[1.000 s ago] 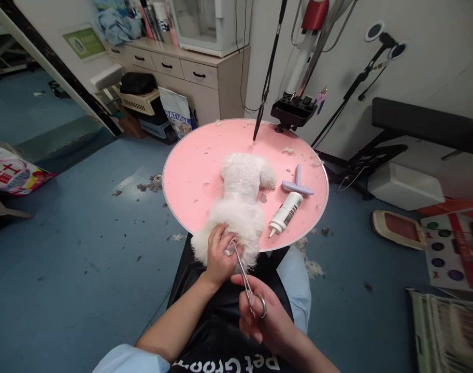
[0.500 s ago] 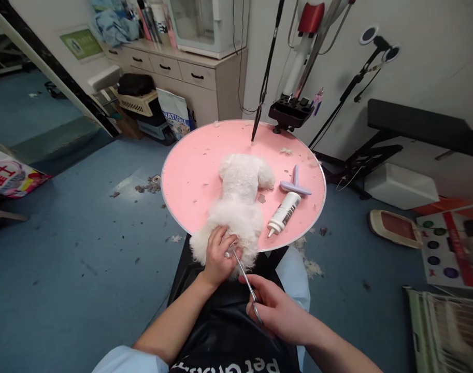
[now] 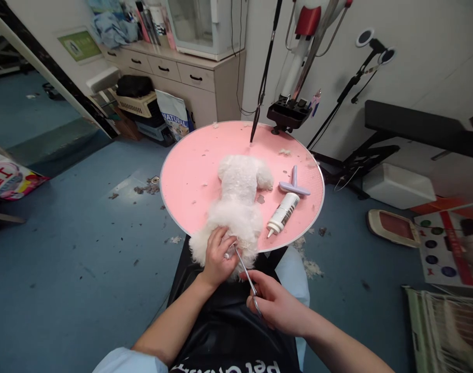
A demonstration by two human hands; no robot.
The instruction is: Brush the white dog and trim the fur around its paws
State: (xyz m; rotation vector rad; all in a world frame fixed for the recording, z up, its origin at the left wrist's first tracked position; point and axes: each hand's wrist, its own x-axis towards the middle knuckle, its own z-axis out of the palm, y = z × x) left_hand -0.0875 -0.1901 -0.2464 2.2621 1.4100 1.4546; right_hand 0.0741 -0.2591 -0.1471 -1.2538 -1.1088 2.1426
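Note:
A white fluffy dog (image 3: 240, 178) lies on the round pink grooming table (image 3: 189, 171), its head at the near edge against my black apron. My left hand (image 3: 219, 257) rests on the head, fingers curled round what looks like the dog's ear (image 3: 230, 252). In my right hand (image 3: 273, 300) is a slim metal hemostat (image 3: 245, 270) with ring handles. Its tip meets the fur beside my left fingers; I cannot tell whether the jaws hold anything. Right of the dog lie a white nozzle bottle (image 3: 283, 214) and a lilac T-shaped comb or rake (image 3: 294, 185).
A black grooming arm (image 3: 264, 77) comes down at the table's far side, near a black tool tray (image 3: 289, 114). Fur tufts (image 3: 285, 152) dot the table and the blue floor (image 3: 104, 269). Behind stand a drawer cabinet (image 3: 182, 77) and a pet carrier (image 3: 137, 103).
The hemostat has shifted slightly, its tip a little higher and further right beside my left fingers. My left hand stays on the dog's head. The whole view has shifted slightly.

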